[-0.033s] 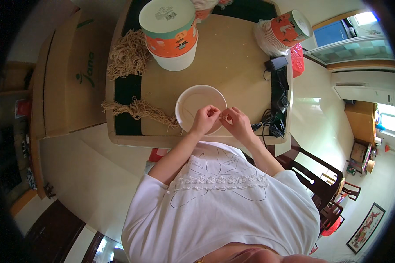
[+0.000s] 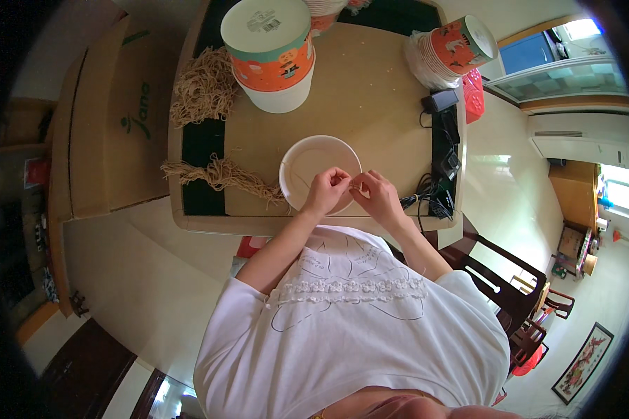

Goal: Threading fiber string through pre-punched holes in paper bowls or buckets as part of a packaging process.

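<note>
1. Left hand [image 2: 330, 190] and right hand [image 2: 377, 198] pinch fingertips together over the white tub [image 2: 295, 159] near the table [image 2: 223, 223] edge; on what, I can't tell
2. Slack fingers could drop anything held
3. Left hand might snag the twine [image 2: 225, 174] beside the tub, tipping it

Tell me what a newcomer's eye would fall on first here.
Probably the big upturned orange-and-green tub, far left on the table. Next, the left grip and right grip, close together over the white bowl at the near edge. Tan string lies bundled at left.
</note>
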Demonstrator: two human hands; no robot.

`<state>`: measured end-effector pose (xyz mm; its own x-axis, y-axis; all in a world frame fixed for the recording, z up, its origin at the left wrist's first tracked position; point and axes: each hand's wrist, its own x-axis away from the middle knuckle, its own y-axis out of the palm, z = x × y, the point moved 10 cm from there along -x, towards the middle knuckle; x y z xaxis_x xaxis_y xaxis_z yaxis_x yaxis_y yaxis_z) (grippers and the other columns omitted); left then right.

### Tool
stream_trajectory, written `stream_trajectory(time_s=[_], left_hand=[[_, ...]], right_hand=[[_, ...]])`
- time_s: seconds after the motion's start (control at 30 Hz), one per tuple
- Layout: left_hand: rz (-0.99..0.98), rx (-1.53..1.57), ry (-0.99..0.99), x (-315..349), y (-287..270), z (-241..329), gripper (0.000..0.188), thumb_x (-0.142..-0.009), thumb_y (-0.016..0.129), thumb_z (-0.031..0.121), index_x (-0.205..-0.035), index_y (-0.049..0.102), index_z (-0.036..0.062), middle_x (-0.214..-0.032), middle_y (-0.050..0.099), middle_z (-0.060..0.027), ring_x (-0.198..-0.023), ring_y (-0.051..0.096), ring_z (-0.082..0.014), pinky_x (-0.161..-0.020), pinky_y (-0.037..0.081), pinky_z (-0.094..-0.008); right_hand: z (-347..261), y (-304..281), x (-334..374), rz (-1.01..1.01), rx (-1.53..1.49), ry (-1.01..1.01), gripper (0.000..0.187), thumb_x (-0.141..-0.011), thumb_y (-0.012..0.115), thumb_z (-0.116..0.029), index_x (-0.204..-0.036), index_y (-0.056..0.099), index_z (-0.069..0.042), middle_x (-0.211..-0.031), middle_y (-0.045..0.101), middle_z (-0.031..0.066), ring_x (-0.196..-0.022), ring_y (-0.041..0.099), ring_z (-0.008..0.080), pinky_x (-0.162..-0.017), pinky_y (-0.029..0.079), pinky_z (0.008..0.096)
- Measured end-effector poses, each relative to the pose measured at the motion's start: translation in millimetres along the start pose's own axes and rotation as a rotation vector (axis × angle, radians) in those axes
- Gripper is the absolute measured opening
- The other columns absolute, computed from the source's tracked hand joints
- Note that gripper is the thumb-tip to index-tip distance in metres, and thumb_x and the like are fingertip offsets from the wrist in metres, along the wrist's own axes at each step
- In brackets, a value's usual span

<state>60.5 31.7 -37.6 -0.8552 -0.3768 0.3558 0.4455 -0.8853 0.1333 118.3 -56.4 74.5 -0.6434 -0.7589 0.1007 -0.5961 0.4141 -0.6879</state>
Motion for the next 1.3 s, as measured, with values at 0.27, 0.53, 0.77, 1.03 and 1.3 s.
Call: stream_trajectory(time_s=[0.27,0.53,0.77,1.03,1.3], left_hand=[[-0.029,0.016,-0.026,1.1,1.3,1.3,0.007,-0.083,0.063,0.007,-0.084,0.063,0.0004,-0.071,0.063,-0.0012,-0.063,0.056,-0.0048,-0.056,0.045,-0.0208],[-0.048,0.021,-0.038,1.6,3.1,-1.9,0.008,-0.083,0.063,0.008,-0.084,0.063,-0.0001,-0.074,0.064,-0.0017,-0.068,0.057,-0.0061,-0.061,0.047,-0.0221],[-0.056,0.021,-0.051,1.2,3.7,-4.9,0.008,-0.082,0.063,0.007,-0.085,0.063,-0.0002,-0.074,0.064,-0.0021,-0.068,0.058,-0.0061,-0.061,0.047,-0.0219],[-0.084,-0.037,-0.015,2.4,5.8,-2.9,0.008,-0.086,0.061,0.007,-0.09,0.061,0.0001,-0.078,0.065,-0.0022,-0.069,0.059,-0.0074,-0.061,0.047,-0.0214],[-0.026,-0.146,-0.06,2.5,0.8,-6.0,0.01,-0.083,0.062,0.008,-0.086,0.061,-0.0008,-0.075,0.066,-0.006,-0.068,0.062,-0.0088,-0.06,0.048,-0.0232]], right_hand=[[5.3,-1.6,0.0,0.023,-0.021,0.029,0.009,-0.078,0.065,-0.009,-0.084,0.061,-0.004,-0.078,0.058,0.0121,-0.07,0.06,0.0286,-0.061,0.05,0.0363],[9.1,1.2,0.5,-0.025,-0.04,0.035,0.01,-0.077,0.064,-0.009,-0.085,0.061,-0.004,-0.08,0.058,0.0118,-0.072,0.061,0.0287,-0.064,0.05,0.0359],[12.9,3.8,-1.1,-0.042,0.006,0.061,0.01,-0.078,0.065,-0.012,-0.084,0.062,-0.004,-0.078,0.058,0.0117,-0.07,0.06,0.0292,-0.062,0.049,0.0372],[13.3,6.4,0.2,-0.022,0.017,0.027,0.01,-0.077,0.066,-0.014,-0.081,0.062,-0.005,-0.075,0.058,0.0115,-0.067,0.06,0.029,-0.06,0.048,0.0377],[10.8,7.3,0.7,-0.041,0.027,0.012,0.009,-0.075,0.064,-0.01,-0.082,0.061,-0.006,-0.079,0.058,0.0124,-0.07,0.06,0.0296,-0.061,0.049,0.0377]])
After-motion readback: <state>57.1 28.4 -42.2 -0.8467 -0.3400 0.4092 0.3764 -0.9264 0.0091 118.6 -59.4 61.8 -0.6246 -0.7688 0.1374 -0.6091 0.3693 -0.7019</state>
